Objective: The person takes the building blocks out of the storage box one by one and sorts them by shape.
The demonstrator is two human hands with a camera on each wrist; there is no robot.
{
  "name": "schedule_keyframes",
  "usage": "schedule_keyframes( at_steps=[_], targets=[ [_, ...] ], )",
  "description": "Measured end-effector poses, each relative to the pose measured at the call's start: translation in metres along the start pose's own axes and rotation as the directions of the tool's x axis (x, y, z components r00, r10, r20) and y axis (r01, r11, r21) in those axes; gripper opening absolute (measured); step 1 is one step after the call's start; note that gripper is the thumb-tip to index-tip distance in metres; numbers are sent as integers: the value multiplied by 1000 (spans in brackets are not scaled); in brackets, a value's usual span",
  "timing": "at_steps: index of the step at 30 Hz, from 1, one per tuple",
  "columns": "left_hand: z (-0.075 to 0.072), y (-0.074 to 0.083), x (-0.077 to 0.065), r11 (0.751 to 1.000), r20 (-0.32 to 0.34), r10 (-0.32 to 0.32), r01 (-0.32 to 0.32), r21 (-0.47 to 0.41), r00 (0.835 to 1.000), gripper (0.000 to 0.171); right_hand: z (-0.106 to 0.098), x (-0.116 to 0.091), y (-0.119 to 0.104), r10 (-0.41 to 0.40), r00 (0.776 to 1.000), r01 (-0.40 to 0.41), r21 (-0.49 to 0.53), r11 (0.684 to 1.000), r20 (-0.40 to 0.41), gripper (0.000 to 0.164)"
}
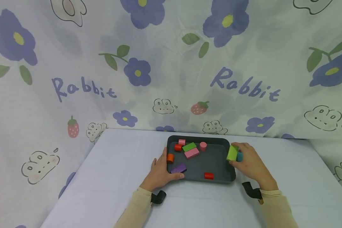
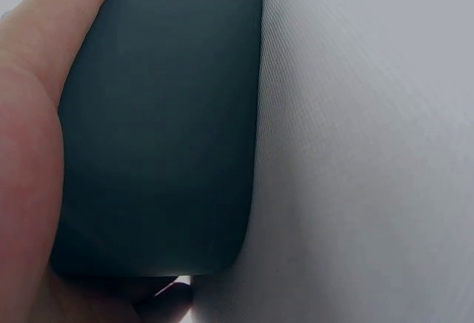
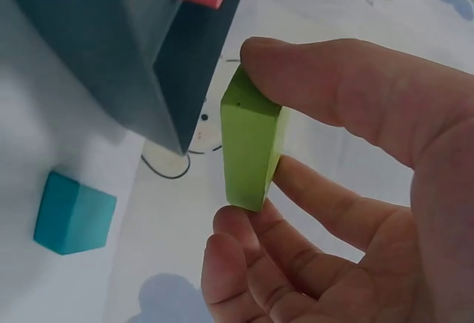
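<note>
A dark grey tray (image 1: 205, 161) holds several small coloured blocks. My left hand (image 1: 159, 172) grips its near left corner, thumb across the front rim and fingers along the left side; the left wrist view shows the tray's dark outer wall (image 2: 163, 130) beside the hand. At the tray's right rim, my right hand (image 1: 250, 161) pinches a light green block (image 3: 248, 141) between thumb and fingertips. Past that hand, a teal block (image 3: 74, 212) sits on the white table outside the tray, partly hidden in the head view.
In the tray lie a purple block (image 1: 178, 168), a pink block (image 1: 192, 153), a green block (image 1: 189, 147), a pink cylinder (image 1: 203, 146) and several red, orange and pink pieces. A patterned cloth (image 1: 171, 63) hangs behind the white table (image 1: 125, 158).
</note>
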State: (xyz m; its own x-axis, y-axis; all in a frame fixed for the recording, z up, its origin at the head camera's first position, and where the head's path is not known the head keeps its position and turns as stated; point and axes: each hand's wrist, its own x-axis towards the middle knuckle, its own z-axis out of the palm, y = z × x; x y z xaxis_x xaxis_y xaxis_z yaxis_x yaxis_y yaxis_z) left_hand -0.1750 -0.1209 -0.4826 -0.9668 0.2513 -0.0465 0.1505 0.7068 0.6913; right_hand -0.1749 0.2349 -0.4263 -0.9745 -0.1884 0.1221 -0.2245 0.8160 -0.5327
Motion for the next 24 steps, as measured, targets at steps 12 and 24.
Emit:
schedule_keyframes(
  at_steps=[12, 24],
  targets=[
    [-1, 0, -1, 1000, 1, 3, -3, 7, 1000, 134, -2, -1, 17, -5, 1000, 5, -15, 1000, -17, 67],
    [1, -1, 0, 1000, -5, -9, 9, 13, 1000, 134, -9, -2, 27, 5, 1000, -5, -65, 998, -2, 66]
  ],
)
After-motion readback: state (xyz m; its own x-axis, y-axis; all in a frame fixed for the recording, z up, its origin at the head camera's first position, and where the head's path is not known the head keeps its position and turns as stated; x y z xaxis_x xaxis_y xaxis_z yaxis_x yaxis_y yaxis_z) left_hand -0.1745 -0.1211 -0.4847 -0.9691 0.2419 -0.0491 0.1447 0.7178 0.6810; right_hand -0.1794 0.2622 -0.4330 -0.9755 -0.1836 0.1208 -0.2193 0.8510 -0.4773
